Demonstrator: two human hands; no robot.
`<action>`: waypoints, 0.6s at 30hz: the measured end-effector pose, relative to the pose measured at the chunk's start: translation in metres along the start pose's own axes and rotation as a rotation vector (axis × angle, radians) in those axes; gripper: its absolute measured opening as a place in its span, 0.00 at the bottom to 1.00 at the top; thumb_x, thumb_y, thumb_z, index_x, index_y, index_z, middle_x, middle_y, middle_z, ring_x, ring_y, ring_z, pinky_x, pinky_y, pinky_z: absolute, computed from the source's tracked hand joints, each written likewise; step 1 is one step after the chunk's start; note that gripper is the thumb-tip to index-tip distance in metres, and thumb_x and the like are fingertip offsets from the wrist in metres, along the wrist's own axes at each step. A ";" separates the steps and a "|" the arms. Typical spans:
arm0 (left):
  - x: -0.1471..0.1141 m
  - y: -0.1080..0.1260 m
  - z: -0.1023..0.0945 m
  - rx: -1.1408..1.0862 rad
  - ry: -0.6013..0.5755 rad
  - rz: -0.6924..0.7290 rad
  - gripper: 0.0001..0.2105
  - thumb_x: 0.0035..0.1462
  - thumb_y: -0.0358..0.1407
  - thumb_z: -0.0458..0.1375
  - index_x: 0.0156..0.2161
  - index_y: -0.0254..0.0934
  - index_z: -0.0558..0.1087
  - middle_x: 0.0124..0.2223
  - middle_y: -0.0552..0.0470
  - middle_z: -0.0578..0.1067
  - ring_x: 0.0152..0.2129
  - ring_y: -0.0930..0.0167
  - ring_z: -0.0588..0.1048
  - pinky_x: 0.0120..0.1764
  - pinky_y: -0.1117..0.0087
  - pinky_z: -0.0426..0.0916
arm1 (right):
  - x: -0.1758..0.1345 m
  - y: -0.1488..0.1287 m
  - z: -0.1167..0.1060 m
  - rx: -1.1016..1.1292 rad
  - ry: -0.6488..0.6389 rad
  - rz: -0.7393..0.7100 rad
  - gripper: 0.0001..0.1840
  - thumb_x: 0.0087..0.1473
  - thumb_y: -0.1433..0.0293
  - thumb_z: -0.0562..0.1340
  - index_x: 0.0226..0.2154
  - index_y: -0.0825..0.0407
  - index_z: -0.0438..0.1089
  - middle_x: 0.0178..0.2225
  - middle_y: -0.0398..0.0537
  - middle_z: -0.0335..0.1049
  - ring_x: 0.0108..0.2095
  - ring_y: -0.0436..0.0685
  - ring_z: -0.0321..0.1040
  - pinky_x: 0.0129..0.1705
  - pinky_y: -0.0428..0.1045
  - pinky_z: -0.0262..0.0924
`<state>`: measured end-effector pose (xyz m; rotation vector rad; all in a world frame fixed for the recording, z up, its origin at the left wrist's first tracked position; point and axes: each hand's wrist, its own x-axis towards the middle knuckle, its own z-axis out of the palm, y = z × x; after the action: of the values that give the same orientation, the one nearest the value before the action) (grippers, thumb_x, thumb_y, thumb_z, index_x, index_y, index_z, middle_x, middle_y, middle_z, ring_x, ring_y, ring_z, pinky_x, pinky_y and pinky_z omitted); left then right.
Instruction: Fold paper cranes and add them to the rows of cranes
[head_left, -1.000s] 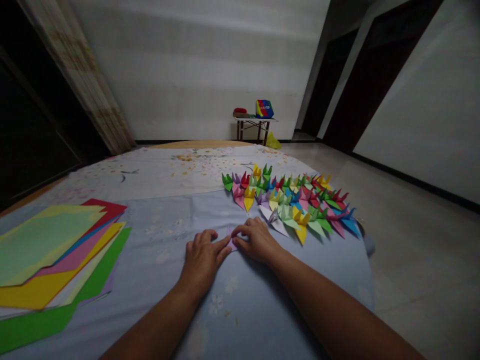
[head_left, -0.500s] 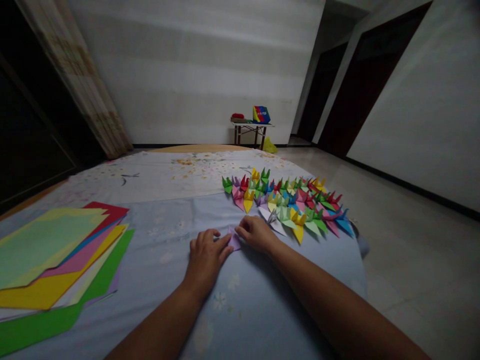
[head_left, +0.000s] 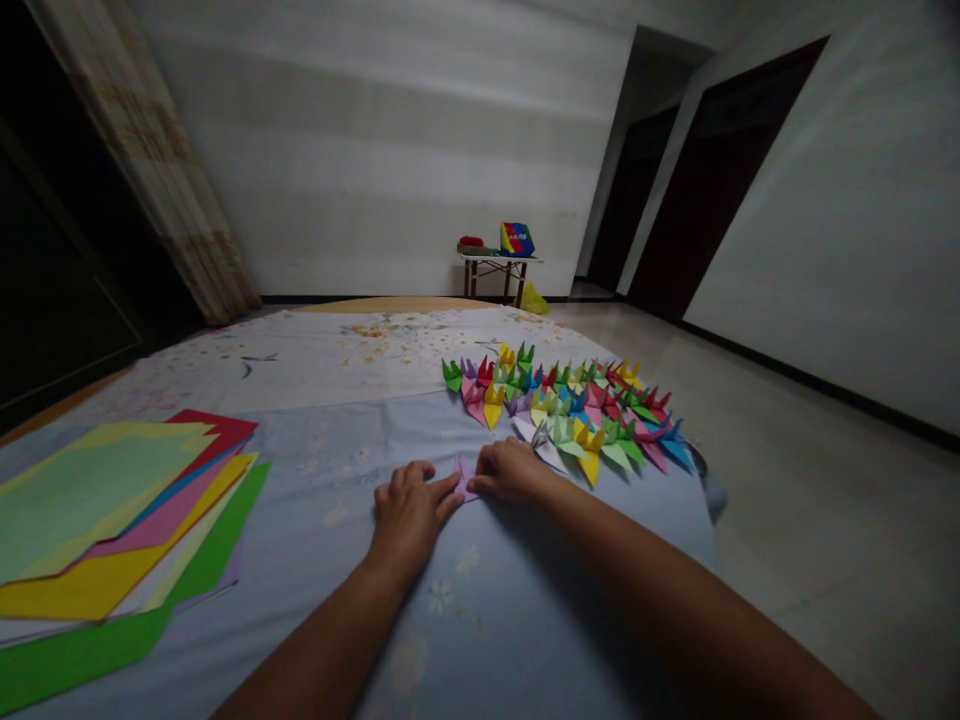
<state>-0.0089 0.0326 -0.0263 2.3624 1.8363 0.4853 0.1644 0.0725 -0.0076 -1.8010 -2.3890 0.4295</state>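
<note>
A small folded piece of purple paper [head_left: 466,478] lies on the blue flowered cloth, between my two hands. My left hand [head_left: 412,510] presses its left edge with thumb and forefinger, the other fingers resting on the cloth. From the right, the fingers of my right hand [head_left: 508,470] are closed on the paper's right edge, hiding part of it. Just beyond my right hand stand several rows of folded paper cranes [head_left: 555,405] in green, yellow, red, pink, blue and white.
Loose sheets of coloured paper [head_left: 127,510] are stacked at the left of the cloth-covered table [head_left: 315,600]. Behind the table, a small stand [head_left: 499,262] against the wall holds a colourful box [head_left: 517,238]. Tiled floor [head_left: 795,500] lies past the table's right edge.
My right fingers have moved slightly down and left on the purple paper, covering more of its right side. My left hand stays nearly in place. The camera view has shifted a little.
</note>
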 end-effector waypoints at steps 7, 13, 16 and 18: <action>0.000 0.002 0.000 0.027 -0.032 -0.015 0.15 0.55 0.43 0.53 0.48 0.55 0.69 0.49 0.48 0.66 0.46 0.61 0.62 0.44 0.61 0.54 | 0.021 -0.005 0.006 -0.012 0.085 0.092 0.18 0.50 0.54 0.57 0.30 0.49 0.72 0.35 0.51 0.72 0.41 0.61 0.62 0.40 0.53 0.49; 0.003 -0.001 -0.002 0.040 -0.077 -0.018 0.17 0.55 0.45 0.51 0.51 0.55 0.67 0.50 0.48 0.65 0.47 0.61 0.62 0.44 0.61 0.54 | 0.034 -0.012 0.007 -0.021 0.144 0.124 0.18 0.50 0.55 0.56 0.31 0.51 0.73 0.35 0.53 0.73 0.42 0.62 0.62 0.43 0.55 0.47; 0.004 -0.002 -0.003 0.052 -0.095 -0.001 0.18 0.55 0.46 0.51 0.52 0.56 0.65 0.50 0.48 0.64 0.47 0.61 0.61 0.45 0.60 0.54 | 0.036 -0.014 0.004 -0.014 0.171 0.131 0.17 0.51 0.57 0.56 0.32 0.52 0.73 0.35 0.54 0.72 0.43 0.62 0.61 0.44 0.55 0.46; 0.004 -0.003 -0.004 0.063 -0.099 0.008 0.18 0.55 0.46 0.50 0.52 0.56 0.65 0.50 0.47 0.64 0.47 0.61 0.61 0.45 0.60 0.54 | 0.033 -0.014 0.000 0.002 0.184 0.124 0.17 0.52 0.58 0.55 0.32 0.52 0.73 0.36 0.54 0.72 0.43 0.61 0.61 0.43 0.54 0.46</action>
<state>-0.0117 0.0371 -0.0229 2.3878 1.8254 0.3094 0.1422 0.1004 -0.0061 -1.9040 -2.1637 0.2654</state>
